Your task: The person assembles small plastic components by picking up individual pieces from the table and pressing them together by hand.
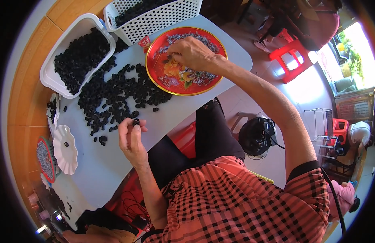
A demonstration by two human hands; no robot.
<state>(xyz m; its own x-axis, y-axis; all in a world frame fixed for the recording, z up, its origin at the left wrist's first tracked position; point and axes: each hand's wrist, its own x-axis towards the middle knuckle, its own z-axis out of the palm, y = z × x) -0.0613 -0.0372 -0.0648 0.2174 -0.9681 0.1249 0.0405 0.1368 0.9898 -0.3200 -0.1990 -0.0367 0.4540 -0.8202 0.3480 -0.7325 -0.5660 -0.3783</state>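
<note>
My left hand (133, 141) is closed at the table's near edge, pinching a small black cylindrical piece (136, 121) between thumb and fingers. Beside it spreads a loose pile of similar black pieces (110, 95). My right hand (193, 54) reaches over a round red tray (155, 77) with a gold rim and a printed flower pattern. Its fingers are bent together close to the tray's surface; whatever lies between them is too small to make out. Many tiny silvery bits (203, 79) are scattered across the tray.
A white tub (48, 75) full of black pieces stands at the far left, beside a perforated white basket (163, 22). A scalloped white dish (66, 156) and another red-rimmed tray (42, 152) lie left. Red stools (290, 60) and other people occupy the room at right.
</note>
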